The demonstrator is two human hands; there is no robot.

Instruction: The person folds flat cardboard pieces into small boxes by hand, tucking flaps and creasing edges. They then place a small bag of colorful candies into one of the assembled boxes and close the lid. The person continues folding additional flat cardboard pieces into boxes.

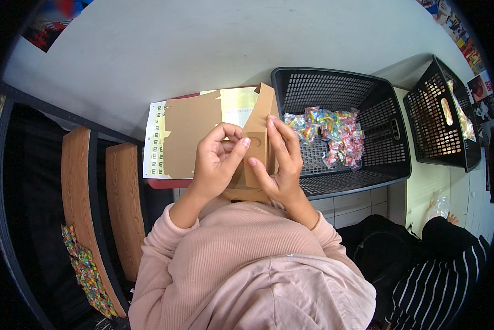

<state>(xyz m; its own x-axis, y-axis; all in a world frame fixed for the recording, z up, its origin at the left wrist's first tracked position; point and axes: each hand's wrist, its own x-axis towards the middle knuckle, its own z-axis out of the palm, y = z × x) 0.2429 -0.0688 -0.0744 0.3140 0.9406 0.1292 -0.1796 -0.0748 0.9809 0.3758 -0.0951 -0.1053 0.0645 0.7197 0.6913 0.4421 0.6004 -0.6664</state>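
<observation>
A brown cardboard box [253,165] with an oval cut-out stands close to my body, partly folded, one long flap sticking up and away. My left hand [214,157] has its thumb and forefinger pinched at the box's left edge, beside the oval cut-out. Around the right side of the same box, my right hand [283,159] is closed, its thumb on the near panel and its fingers along the far edge. The box's lower part is partly hidden by my hands and body. Flat brown cardboard [192,132] lies left of it.
A black plastic basket [340,77] with several wrapped candies [335,132] stands to the right; a second basket [442,115] is beyond it. Printed sheets [154,148] lie under the cardboard. Wooden shelves [79,181] are at left. A person in striped clothing [442,286] sits lower right.
</observation>
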